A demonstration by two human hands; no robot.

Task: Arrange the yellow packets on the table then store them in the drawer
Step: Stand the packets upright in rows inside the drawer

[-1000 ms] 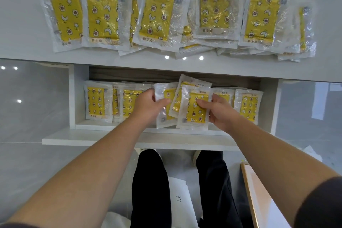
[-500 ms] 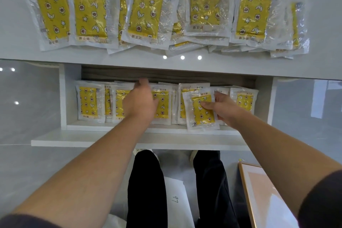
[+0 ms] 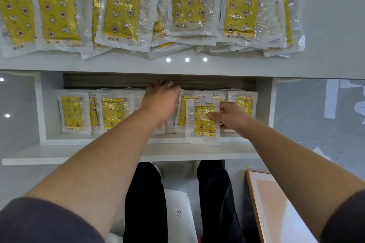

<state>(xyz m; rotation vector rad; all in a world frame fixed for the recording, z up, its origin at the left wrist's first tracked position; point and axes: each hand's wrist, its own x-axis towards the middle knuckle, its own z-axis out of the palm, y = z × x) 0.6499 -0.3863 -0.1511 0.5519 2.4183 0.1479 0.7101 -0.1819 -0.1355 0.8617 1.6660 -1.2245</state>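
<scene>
Office-like room: white desk, pull-out drawer, glossy pale floor tiles

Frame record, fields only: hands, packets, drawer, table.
left hand: fingers straight, reaching over the stored packets toward the drawer's back
right hand: pinches held packet near the drawer's front
drawer: open, stored packets overlap in a row
table: loose packets overlap on top, not yet stored
</scene>
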